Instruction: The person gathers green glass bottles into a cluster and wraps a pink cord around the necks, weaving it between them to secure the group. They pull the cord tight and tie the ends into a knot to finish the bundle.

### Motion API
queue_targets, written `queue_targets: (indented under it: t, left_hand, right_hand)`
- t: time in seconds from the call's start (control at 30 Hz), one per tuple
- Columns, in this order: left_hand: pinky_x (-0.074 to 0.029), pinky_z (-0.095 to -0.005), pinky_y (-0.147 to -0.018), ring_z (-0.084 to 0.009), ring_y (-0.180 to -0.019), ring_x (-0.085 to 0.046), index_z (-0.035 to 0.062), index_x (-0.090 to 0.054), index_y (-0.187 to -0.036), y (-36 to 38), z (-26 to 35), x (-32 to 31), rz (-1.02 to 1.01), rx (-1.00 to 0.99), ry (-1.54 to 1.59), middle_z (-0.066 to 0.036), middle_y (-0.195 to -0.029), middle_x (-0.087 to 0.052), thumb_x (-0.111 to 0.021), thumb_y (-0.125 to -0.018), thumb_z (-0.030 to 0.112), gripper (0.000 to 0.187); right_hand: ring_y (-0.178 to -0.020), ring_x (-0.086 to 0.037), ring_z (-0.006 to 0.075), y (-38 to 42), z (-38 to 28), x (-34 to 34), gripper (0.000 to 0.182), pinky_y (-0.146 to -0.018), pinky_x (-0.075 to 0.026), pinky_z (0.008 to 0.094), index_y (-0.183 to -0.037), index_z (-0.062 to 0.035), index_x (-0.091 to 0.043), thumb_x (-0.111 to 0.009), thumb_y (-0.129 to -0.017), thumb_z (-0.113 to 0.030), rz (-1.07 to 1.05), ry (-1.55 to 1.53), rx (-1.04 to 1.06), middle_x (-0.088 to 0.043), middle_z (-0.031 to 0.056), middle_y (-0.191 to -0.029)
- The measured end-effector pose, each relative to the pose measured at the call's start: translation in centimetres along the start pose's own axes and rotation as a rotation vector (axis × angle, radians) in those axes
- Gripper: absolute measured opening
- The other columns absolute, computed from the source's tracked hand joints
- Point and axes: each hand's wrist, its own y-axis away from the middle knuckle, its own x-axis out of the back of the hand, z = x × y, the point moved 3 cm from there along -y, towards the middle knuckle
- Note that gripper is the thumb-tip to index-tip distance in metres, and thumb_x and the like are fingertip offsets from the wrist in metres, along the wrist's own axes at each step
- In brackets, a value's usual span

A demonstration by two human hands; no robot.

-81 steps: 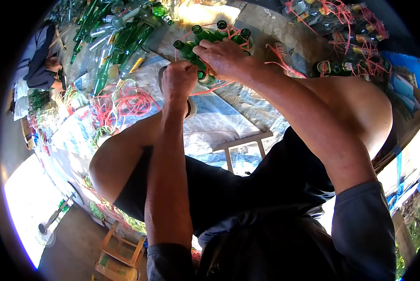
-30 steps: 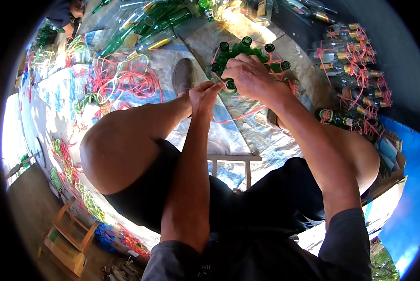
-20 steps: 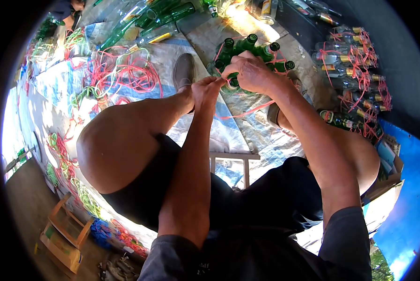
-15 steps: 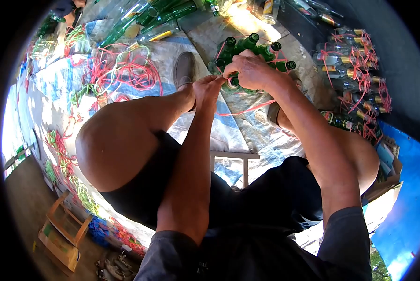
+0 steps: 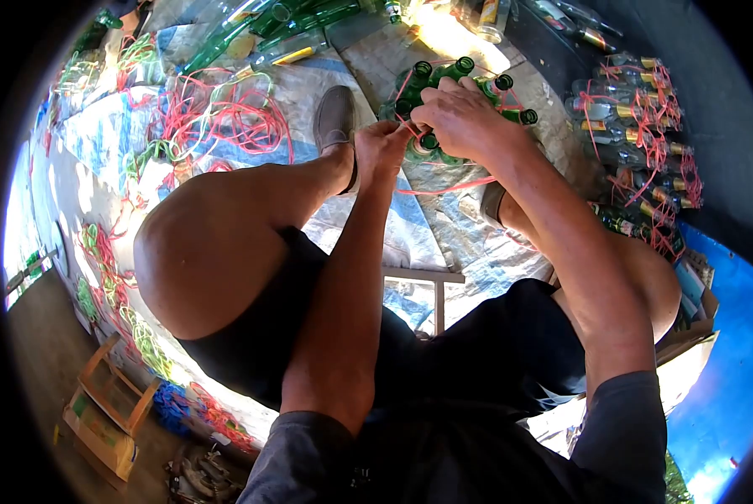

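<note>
Several green glass bottles (image 5: 454,70) stand upright in a tight cluster between my feet, with pink plastic string (image 5: 448,189) around their necks and a loose length trailing below. At the cluster's near left edge, my left hand (image 5: 382,144) is closed, pinching the string between thumb and fingers. My right hand (image 5: 460,119) reaches over the bottle tops with bent fingers, its fingertips meeting the string beside my left hand. The back of the right hand hides part of the cluster and the exact spot where the string is gripped.
Loose pink string (image 5: 225,122) lies tangled on the tarp (image 5: 406,227) at left. Green bottles (image 5: 309,21) lie on their sides at the back. Tied bundles of clear bottles (image 5: 637,109) rest along the right. A small wooden chair (image 5: 112,412) is at lower left.
Both hands stay at the bottle necks, with the fingers shifting slightly on the string. The whole view has moved a little, so the bottles appear slightly farther right.
</note>
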Motion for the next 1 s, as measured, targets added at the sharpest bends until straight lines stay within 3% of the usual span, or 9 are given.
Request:
queue_targets:
  t: [0.2,0.3,0.47,0.57,0.67,0.87,1.0]
  left_hand:
    - [-0.034,-0.0299,-0.051,-0.0060,-0.058,-0.045,-0.0037,-0.074,-0.073,0.9,1.2,-0.1,0.031,-0.001,0.028,0.004,-0.061,-0.055,-0.087,-0.082,0.022,0.030]
    - [-0.033,-0.0297,-0.051,-0.0061,-0.059,-0.044,-0.0034,-0.074,-0.074,1.3,2.0,-0.1,-0.005,0.038,0.054,0.004,-0.063,-0.056,-0.086,-0.084,0.020,0.028]
    - [-0.032,-0.0303,-0.052,-0.0064,-0.059,-0.043,-0.0026,-0.074,-0.075,1.6,2.4,-0.1,-0.033,0.055,0.095,0.004,-0.064,-0.056,-0.086,-0.086,0.020,0.028]
    - [-0.029,-0.0275,-0.045,-0.0061,-0.050,-0.040,0.0023,-0.076,-0.083,1.2,1.7,0.0,-0.084,0.015,0.065,0.004,-0.063,-0.055,-0.088,-0.086,0.033,0.033]
    - [-0.032,-0.0270,-0.046,-0.0067,-0.052,-0.044,0.0031,-0.077,-0.086,1.0,1.3,0.0,-0.098,0.060,0.063,0.004,-0.065,-0.057,-0.088,-0.087,0.033,0.032]
    - [-0.036,-0.0253,-0.049,-0.0063,-0.055,-0.048,0.0043,-0.077,-0.090,1.5,1.7,-0.2,-0.160,0.075,0.132,0.004,-0.068,-0.060,-0.086,-0.089,0.031,0.028]
    - [-0.039,-0.0280,-0.055,-0.0073,-0.062,-0.052,0.0006,-0.077,-0.090,1.9,2.0,-0.2,-0.173,0.092,0.157,-0.001,-0.077,-0.070,-0.080,-0.092,0.020,0.020]
  right_hand:
    - [-0.109,-0.055,0.0263,0.3,0.6,0.3,0.004,-0.094,-0.041,0.0441,-0.074,-0.0131,-0.071,-0.071,-0.075,-0.009,0.172,0.041,0.030,-0.059,0.0035,-0.098]
    - [-0.108,-0.055,0.0260,0.4,0.8,0.7,0.005,-0.096,-0.041,0.0442,-0.069,-0.0110,-0.069,-0.071,-0.074,-0.012,0.204,0.070,0.022,-0.058,0.0035,-0.098]
    - [-0.107,-0.056,0.0258,0.5,1.2,0.9,0.006,-0.096,-0.044,0.0439,-0.067,-0.0082,-0.069,-0.071,-0.072,-0.011,0.237,0.042,0.007,-0.058,0.0034,-0.098]
    - [-0.106,-0.056,0.0257,0.6,1.3,1.0,0.007,-0.095,-0.045,0.0438,-0.065,-0.0070,-0.068,-0.071,-0.071,-0.010,0.252,0.026,0.001,-0.058,0.0034,-0.099]
    - [-0.105,-0.056,0.0257,0.6,1.2,1.3,0.007,-0.093,-0.045,0.0442,-0.065,-0.0065,-0.069,-0.071,-0.071,-0.010,0.263,0.032,-0.015,-0.059,0.0033,-0.098]
    - [-0.105,-0.057,0.0268,1.1,1.4,2.4,0.008,-0.090,-0.046,0.0456,-0.065,-0.0055,-0.070,-0.069,-0.072,-0.009,0.267,0.033,-0.083,-0.062,0.0032,-0.099]
    - [-0.105,-0.058,0.0296,1.2,1.9,2.5,0.009,-0.089,-0.046,0.0469,-0.068,-0.0053,-0.071,-0.067,-0.075,-0.009,0.154,0.050,-0.175,-0.063,0.0067,-0.098]
